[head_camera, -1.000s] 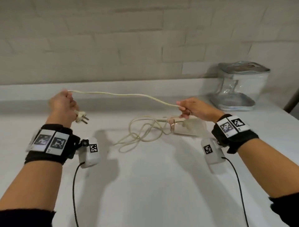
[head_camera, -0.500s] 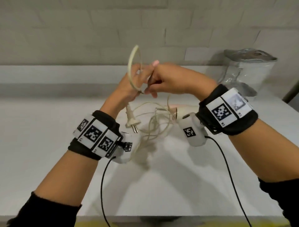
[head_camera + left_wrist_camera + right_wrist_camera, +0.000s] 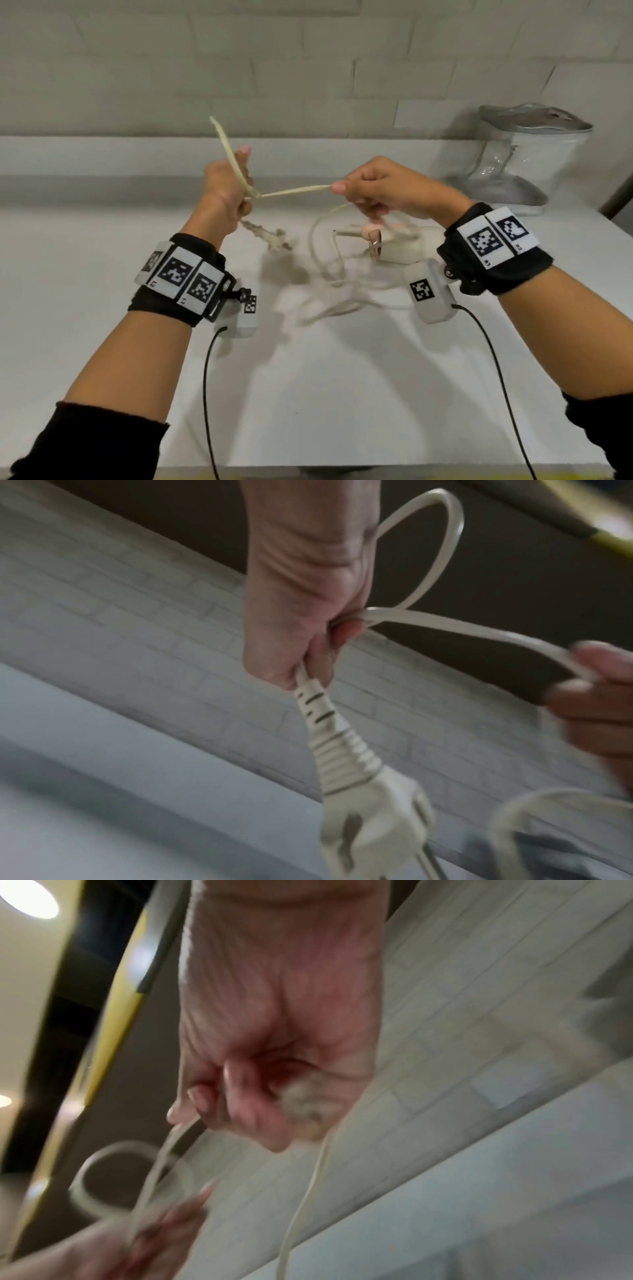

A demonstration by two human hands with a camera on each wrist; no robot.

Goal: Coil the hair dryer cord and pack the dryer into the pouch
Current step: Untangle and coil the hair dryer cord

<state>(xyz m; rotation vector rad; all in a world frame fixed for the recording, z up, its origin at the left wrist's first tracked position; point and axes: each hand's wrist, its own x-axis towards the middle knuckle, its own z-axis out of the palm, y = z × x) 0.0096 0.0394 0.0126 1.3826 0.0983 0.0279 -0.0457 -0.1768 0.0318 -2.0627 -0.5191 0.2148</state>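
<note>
The hands have parted again: half a second ago they met above the table to lay a loop, and now a short run of cord [image 3: 294,191] stretches between them. The left hand [image 3: 224,192] is curled round the first loop, which stands up at its 12 o'clock, with the plug [image 3: 373,815] dangling at its 6 o'clock. The right hand [image 3: 383,192] pinches the cord between thumb and fingers, ready, I judge, to draw the next length. One loop is made; most of the coiling is left.

Below the hands the slack lies in a tangle on the table [image 3: 102,291], which could snag the pull. The dryer [image 3: 397,245] lies under the right wrist. Further off, at 2 o'clock, the pouch [image 3: 524,154] stands open-topped by the wall, well apart from the dryer.
</note>
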